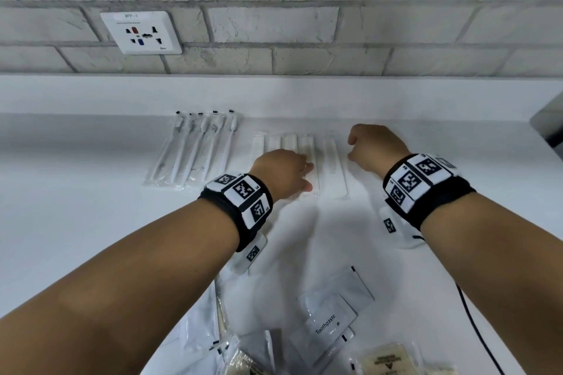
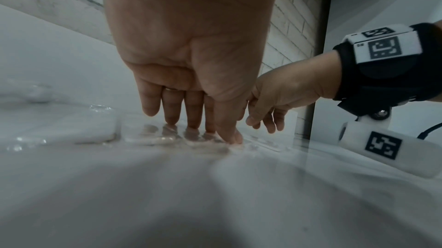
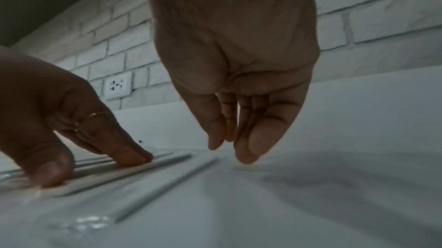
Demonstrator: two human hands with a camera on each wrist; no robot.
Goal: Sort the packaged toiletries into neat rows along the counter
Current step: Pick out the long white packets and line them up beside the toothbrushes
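Several packaged white combs [image 1: 289,143] lie side by side on the white counter [image 1: 91,207], right of a row of packaged toothbrushes [image 1: 195,149]. My left hand [image 1: 308,176] presses flat on the combs, fingers straight; its fingertips [image 2: 210,129] rest on the clear wrappers, as the right wrist view also shows for the left hand [image 3: 95,157]. The rightmost comb [image 1: 333,161] lies a little apart. My right hand [image 1: 350,148] hovers just right of it, fingers hanging loosely and holding nothing, with the thumb tip [image 3: 246,155] close to the counter.
Near the counter's front edge lies a loose pile of toothpaste sachets [image 1: 327,318] and tan soap packets [image 1: 387,359]. A wall socket [image 1: 141,32] sits in the brick wall behind. A black cable [image 1: 475,329] trails at the right, and a dark object [image 1: 548,128] stands at the far right.
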